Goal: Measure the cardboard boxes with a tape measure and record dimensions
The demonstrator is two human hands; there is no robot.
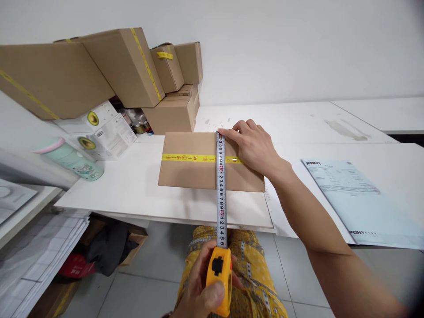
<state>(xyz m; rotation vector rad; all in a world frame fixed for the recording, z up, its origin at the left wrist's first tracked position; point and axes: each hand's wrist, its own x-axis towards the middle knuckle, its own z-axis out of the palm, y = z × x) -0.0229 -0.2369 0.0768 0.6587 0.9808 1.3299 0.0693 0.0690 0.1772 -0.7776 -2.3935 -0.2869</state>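
A brown cardboard box with a strip of yellow printed tape across its top sits on the white table. My left hand is wrapped round a yellow tape measure in front of the table edge. Its metal blade runs away from me over the box top, with black and red numbers facing up. At the box's far edge, my right hand pinches the blade's end between thumb and finger. The rest of that hand lies over the box's right side and hides part of the yellow tape.
Cardboard boxes are stacked at the back left, above white cartons with avocado pictures. A mint-green bottle stands at the left. Printed papers lie on the right of the white table. Below left is an open carton holding dark cloth.
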